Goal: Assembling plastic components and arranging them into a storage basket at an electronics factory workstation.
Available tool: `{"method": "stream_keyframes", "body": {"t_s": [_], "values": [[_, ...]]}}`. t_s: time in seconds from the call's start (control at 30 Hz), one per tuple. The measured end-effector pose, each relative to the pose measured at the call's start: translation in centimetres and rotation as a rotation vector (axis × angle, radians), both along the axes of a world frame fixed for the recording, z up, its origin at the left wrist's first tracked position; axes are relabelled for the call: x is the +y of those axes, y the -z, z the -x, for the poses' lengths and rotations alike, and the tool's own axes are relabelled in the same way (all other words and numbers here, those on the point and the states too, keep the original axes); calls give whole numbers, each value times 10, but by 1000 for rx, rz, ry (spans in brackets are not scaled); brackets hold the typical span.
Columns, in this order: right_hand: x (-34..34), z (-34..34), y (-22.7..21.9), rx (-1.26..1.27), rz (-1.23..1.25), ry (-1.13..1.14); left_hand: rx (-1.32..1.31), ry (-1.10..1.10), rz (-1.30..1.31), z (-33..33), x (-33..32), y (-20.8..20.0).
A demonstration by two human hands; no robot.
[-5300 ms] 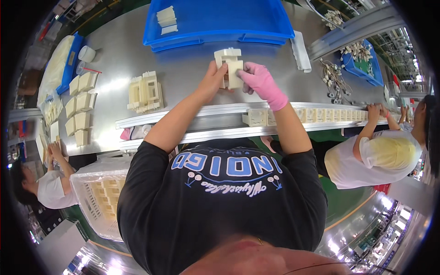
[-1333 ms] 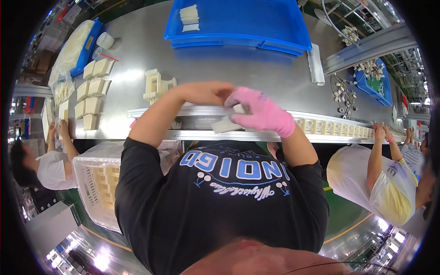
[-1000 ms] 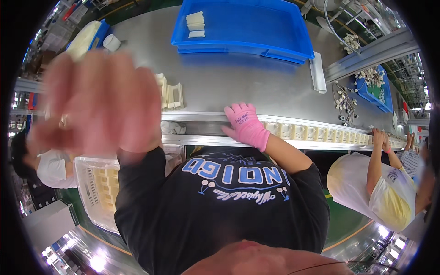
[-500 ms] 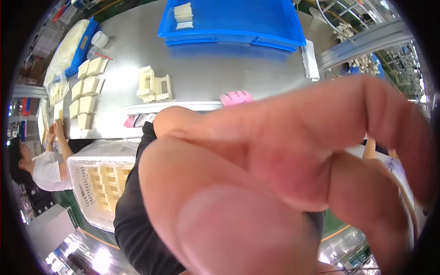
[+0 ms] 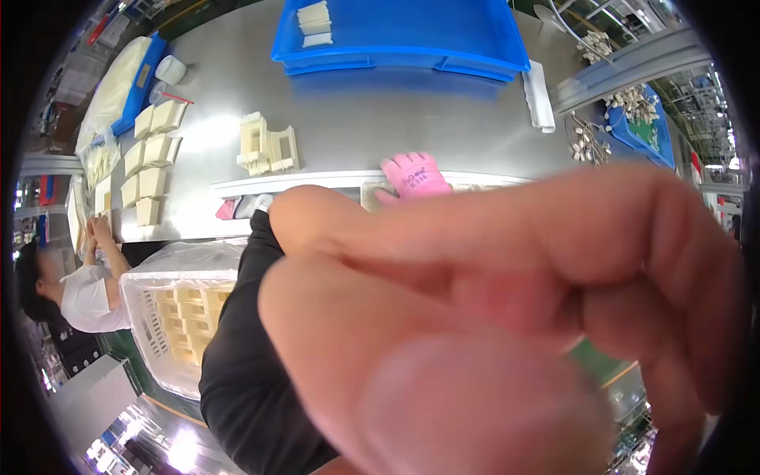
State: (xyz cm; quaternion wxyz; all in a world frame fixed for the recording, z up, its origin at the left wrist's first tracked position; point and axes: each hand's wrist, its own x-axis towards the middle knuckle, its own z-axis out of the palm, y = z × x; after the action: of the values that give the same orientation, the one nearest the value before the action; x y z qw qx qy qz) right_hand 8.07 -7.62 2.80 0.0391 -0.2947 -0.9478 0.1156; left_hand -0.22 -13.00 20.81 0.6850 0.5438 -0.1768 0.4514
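A bare hand, by its shape my left hand, fills the middle and right of the view, very near and blurred. Its fingers bend loosely at the right; the thumb stretches toward the lower middle. A gap shows between thumb and fingers, with nothing seen in it. Behind the hand, a pink glove lies at the table's near edge, partly covered from sight. Two cream plastic frame-shaped parts stand together on the metal table, left of the glove. My right hand is not recognisable in view.
Several cream blocks stand in rows at the left, near a white cup. A blue tray with pale parts sits at the back. A lined white crate of cream parts stands lower left. A co-worker works far left.
The near hand has shifted down and a little to the right. More of the pink glove and the things at the far right now show; the table's parts have not moved.
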Motion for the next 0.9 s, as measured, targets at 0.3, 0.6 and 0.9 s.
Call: {"method": "stream_keyframes", "body": {"t_s": [0.3, 0.6, 0.9], "values": [[2, -16, -37, 81, 113, -37, 84, 22, 45, -34, -15, 2], [-6, 13, 43, 65, 107, -105, 268, -23, -30, -193, -56, 32], [-12, 20, 11, -42, 110, -75, 162, 581, -306, -41, -32, -1]]}}
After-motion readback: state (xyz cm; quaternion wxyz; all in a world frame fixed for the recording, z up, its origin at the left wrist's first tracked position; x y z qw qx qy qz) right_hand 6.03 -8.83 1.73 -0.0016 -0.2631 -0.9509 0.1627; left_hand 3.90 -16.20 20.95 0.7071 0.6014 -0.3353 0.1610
